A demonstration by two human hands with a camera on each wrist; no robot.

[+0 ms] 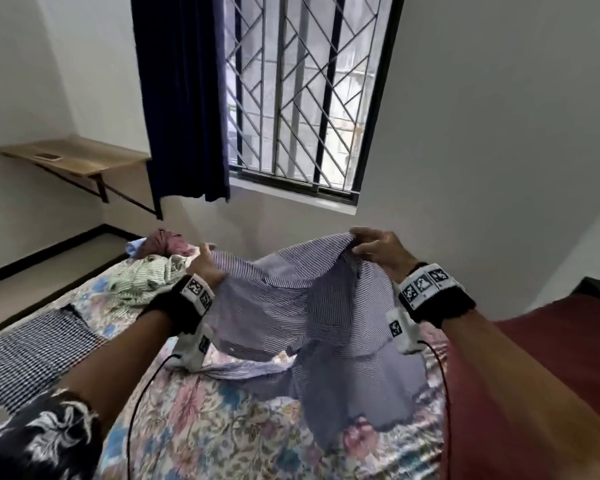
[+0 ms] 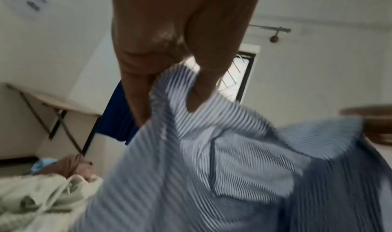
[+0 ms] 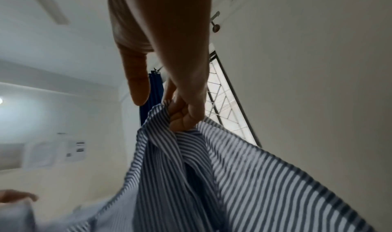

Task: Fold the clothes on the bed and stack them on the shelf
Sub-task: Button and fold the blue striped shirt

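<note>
A blue-and-white striped shirt [image 1: 291,306] hangs spread between my two hands above the floral bedsheet [image 1: 222,427]. My left hand [image 1: 207,263] pinches its left top edge; in the left wrist view the thumb and fingers [image 2: 169,84] clamp the striped shirt [image 2: 233,168]. My right hand [image 1: 368,242] grips the right top edge higher up; in the right wrist view that hand [image 3: 182,114] bunches the striped shirt [image 3: 233,185] in its fingers. The shirt's lower part drapes onto the bed. A wooden wall shelf [image 1: 77,157] hangs at the far left.
A green striped garment [image 1: 146,277], a maroon garment [image 1: 167,242] and a light blue one [image 1: 136,247] lie heaped at the bed's far end. A checked cloth [image 1: 32,351] lies at the left. A small flat object [image 1: 47,156] rests on the shelf. A barred window [image 1: 302,91] and navy curtain [image 1: 184,98] face me.
</note>
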